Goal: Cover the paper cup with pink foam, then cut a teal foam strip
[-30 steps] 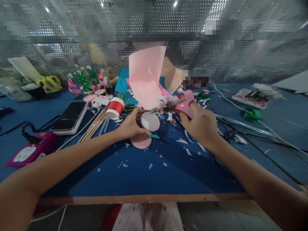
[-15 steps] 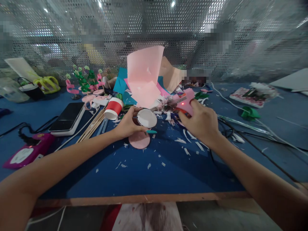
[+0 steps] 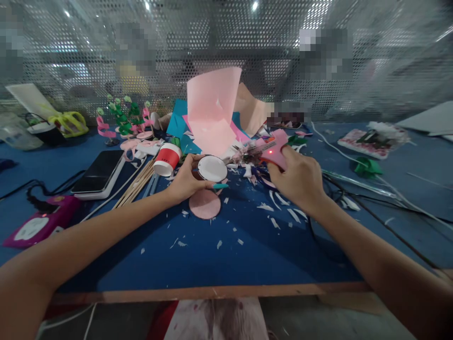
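Note:
In my left hand (image 3: pixel 187 182), fingers and thumb wrap round a short, dark-sided cup (image 3: pixel 212 169) whose white round end faces up. A teal tip (image 3: pixel 220 186) sticks out at the thumb. My right hand (image 3: pixel 299 177) is closed round the handle of a pink hot glue gun (image 3: pixel 276 147) with a red light lit. Its front end points left, just beyond the cup's right edge, among paper scraps; whether the nozzle touches the cup, I cannot tell. Below the cup a pink paper disc (image 3: pixel 205 206) lies flat on the blue table (image 3: pixel 198 264).
Left of the cup lie a red-and-white paper cup (image 3: pixel 167 159), wooden sticks (image 3: pixel 136 183), a phone-like black slab (image 3: pixel 101 172) and a purple power socket (image 3: pixel 42 222). A curled pink sheet (image 3: pixel 214 108) stands behind. Cables (image 3: pixel 371 208) cross the right side. Paper scraps litter the middle.
My left hand has tilted the cup so its white end faces more upward, and shifted it slightly left and up. The glue gun has drawn a little away from the cup.

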